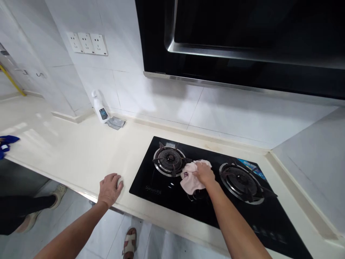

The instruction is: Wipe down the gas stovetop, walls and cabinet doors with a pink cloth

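Observation:
My right hand (205, 173) presses a pale pink cloth (191, 181) onto the black glass gas stove (161, 196), between its two burners. The bunched cloth lies close against the left burner (170, 159); the right burner (241, 181) is just beyond my hand on the other side. My left hand (110, 189) rests on the cream countertop (113, 154) near its front edge, left of the stove. Its fingers are slightly bent, the thumb stands apart, and I see nothing held in it.
A black range hood (229, 68) overhangs the stove. By the back wall stand a white bottle (100, 109) and a folded grey packet (116, 123). At far left, a blue cloth (7, 144) lies at the counter edge, and another person's leg (29, 207) shows below.

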The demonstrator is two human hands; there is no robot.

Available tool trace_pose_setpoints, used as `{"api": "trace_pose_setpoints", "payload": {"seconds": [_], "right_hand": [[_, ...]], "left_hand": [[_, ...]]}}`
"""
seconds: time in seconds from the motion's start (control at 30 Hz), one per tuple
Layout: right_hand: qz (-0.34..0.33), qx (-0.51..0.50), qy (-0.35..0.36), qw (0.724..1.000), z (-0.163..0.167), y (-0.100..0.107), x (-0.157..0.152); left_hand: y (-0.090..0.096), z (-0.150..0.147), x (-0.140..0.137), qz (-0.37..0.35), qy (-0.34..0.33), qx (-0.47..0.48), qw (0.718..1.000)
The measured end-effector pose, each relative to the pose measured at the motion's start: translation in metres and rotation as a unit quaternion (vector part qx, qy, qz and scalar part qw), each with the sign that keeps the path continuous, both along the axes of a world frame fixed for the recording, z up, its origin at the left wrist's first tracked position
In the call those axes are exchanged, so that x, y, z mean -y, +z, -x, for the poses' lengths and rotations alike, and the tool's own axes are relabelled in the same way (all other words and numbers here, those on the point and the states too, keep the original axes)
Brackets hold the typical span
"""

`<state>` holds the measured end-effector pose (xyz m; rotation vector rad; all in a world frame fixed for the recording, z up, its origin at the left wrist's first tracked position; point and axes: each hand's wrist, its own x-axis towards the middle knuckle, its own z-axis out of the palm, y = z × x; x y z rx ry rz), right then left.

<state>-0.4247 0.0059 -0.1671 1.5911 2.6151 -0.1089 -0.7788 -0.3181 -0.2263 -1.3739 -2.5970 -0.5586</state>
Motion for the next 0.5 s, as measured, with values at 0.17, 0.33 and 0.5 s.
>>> {"api": "trace_pose_setpoints", "payload": {"seconds": [0.17, 0.33, 0.5], "right_hand": [[-0.016, 0.017, 0.024, 0.999, -0.036, -0.007, -0.019], [-0.012, 0.033, 0.101, 0.994, -0.071, -0.012, -0.011], [0.003, 0.067, 0.133, 0.989, -0.11, -0.041, -0.018]], "left_hand": [[-0.001, 0.001, -0.001, -0.004, -0.002, 0.005, 1.0], [-0.003, 0.002, -0.002, -0.009, -0.007, 0.003, 1.0], [-0.004, -0.003, 0.0, -0.002, -0.006, -0.009, 1.0]]}}
